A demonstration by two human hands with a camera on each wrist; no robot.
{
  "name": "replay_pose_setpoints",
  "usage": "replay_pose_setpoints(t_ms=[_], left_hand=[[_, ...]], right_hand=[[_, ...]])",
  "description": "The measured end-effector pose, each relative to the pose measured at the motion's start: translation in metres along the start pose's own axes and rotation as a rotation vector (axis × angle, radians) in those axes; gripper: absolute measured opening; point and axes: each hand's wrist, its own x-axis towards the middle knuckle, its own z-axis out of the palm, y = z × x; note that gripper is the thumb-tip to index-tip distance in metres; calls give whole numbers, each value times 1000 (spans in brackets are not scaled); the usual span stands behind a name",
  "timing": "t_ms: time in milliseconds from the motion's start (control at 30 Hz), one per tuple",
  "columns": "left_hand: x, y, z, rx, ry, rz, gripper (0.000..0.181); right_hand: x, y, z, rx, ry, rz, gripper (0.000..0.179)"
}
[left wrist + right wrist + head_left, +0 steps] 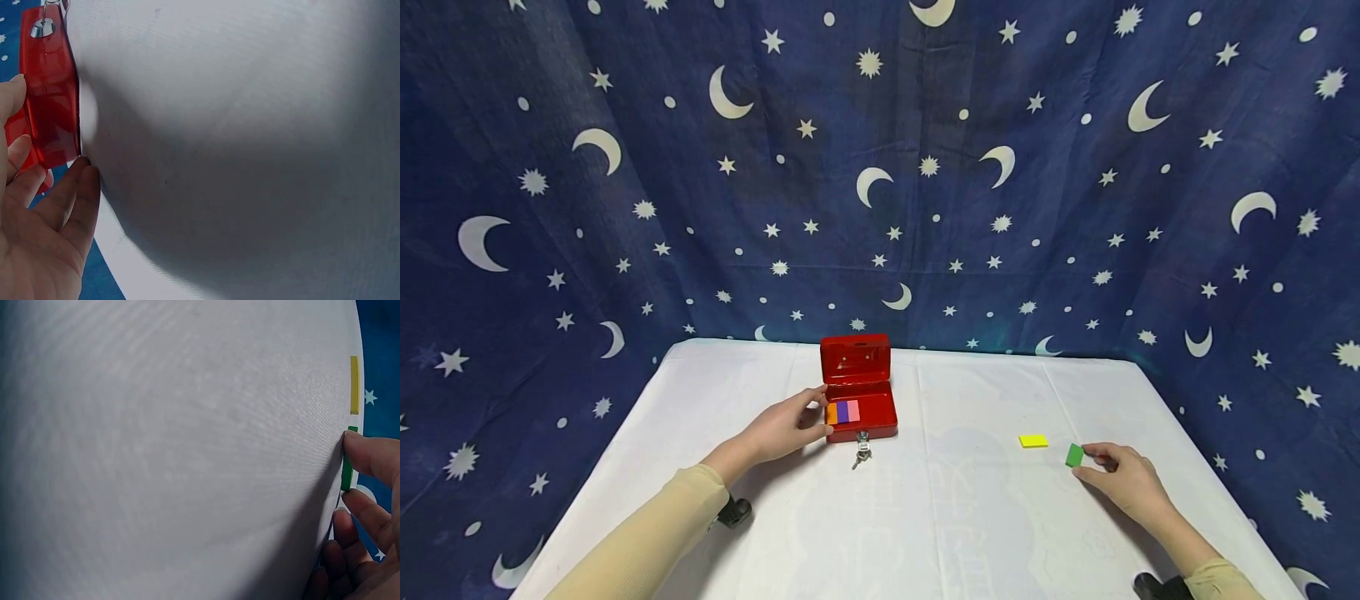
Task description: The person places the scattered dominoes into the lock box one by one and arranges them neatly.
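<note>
A small red cash box [880, 432] stands on the table with its lid [856, 360] raised. Inside, along its left part, an orange block [832, 415], a purple block [842, 412] and a pink block [853, 410] lie side by side. My left hand [786, 427] holds the box at its left side, thumb at the front corner and fingers farther back. Over to the right, my right hand [1123, 482] pinches a flat green block [1074, 455] by its edges between thumb and finger. Left of it lies a flat yellow block [1033, 441], also visible in the right wrist view.
Keys [862, 456] hang from the lock on the box's front. A white cloth [970, 508] covers the table, and a dark blue curtain [925, 217] with moons and stars rises behind its far edge and at both sides.
</note>
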Motion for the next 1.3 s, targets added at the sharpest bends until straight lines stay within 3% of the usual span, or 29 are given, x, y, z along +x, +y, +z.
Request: replay_pose_setpoints(t_ms=[267,667,900,1300], left_hand=[[1,0,1,-4,9,-17,57],[-1,1,1,7,1,-13,49],[-1,2,1,8,2,-9,48],[0,1,1,0,-2,-20,49]], right_hand=[[0,0,1,-12,5,-8,56],[-1,-1,2,-7,9,22,55],[-1,3,2,-28,18,-7,54],[6,-10,-15,56,7,-7,61]])
